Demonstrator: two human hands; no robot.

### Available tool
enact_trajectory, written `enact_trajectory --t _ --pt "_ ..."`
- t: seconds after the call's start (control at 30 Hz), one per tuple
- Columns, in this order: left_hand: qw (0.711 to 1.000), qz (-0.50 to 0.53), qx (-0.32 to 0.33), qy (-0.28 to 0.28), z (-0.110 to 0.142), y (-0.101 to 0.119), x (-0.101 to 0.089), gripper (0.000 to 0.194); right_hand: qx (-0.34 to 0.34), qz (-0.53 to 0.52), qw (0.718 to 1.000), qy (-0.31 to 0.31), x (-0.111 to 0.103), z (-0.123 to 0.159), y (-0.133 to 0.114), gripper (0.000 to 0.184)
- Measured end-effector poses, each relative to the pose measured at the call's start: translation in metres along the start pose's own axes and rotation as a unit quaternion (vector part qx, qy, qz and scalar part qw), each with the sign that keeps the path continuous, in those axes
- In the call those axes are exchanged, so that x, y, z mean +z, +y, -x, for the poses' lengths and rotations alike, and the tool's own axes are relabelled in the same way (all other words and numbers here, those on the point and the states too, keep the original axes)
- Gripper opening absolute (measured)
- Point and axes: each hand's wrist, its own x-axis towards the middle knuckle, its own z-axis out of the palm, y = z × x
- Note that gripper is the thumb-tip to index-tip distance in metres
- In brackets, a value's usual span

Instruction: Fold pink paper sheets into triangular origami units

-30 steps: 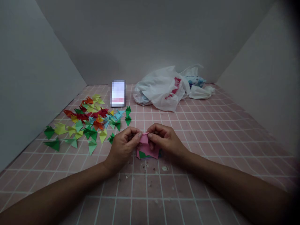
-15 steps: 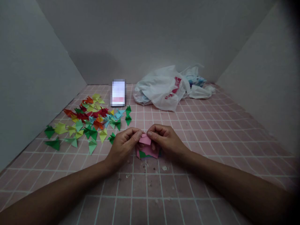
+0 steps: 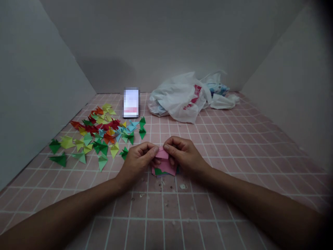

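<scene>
Between my two hands is a small folded piece of pink origami paper [image 3: 162, 153]. My left hand [image 3: 140, 158] pinches its left side between thumb and fingers. On the right side, the thumb and fingers of my right hand [image 3: 183, 154] close on the same paper. Just below it lies a stack of coloured paper sheets [image 3: 166, 168], with pink on top and green and purple edges showing. My hands and the held paper hide the far part of this stack.
Many folded paper cranes [image 3: 100, 147] in green, yellow, red, orange and blue spread over the left side. A phone [image 3: 131, 103] with a lit screen stands behind them. White plastic bags [image 3: 179, 97] lie at the back. Walls [image 3: 28, 76] border the pink tiled surface [image 3: 234, 152].
The pink paper's near flap looks flatter and wider between my thumbs. Both hands have barely shifted and keep their pinch.
</scene>
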Motion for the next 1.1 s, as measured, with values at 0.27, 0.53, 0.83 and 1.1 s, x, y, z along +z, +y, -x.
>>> enact_trajectory --t 0.27,0.53,0.83,1.1 --pt "1.0 0.004 -0.002 0.019 -0.0004 0.0004 -0.0002 0.026 0.027 -0.059 0.997 -0.032 0.0012 -0.0018 -0.0009 0.018" --pt "0.996 0.071 -0.048 0.02 -0.0018 -0.0034 0.0018 0.024 0.031 -0.046 0.998 -0.007 0.0045 -0.0009 0.0006 0.014" --pt "0.993 0.085 -0.072 0.027 -0.0012 -0.0045 0.0018 0.024 0.023 -0.047 0.999 0.001 0.0055 0.001 0.0012 0.014" --pt "0.993 0.091 -0.074 0.021 -0.0013 -0.0043 0.0024 0.025 0.022 -0.035 0.999 0.004 0.0055 0.0006 0.0013 0.013"
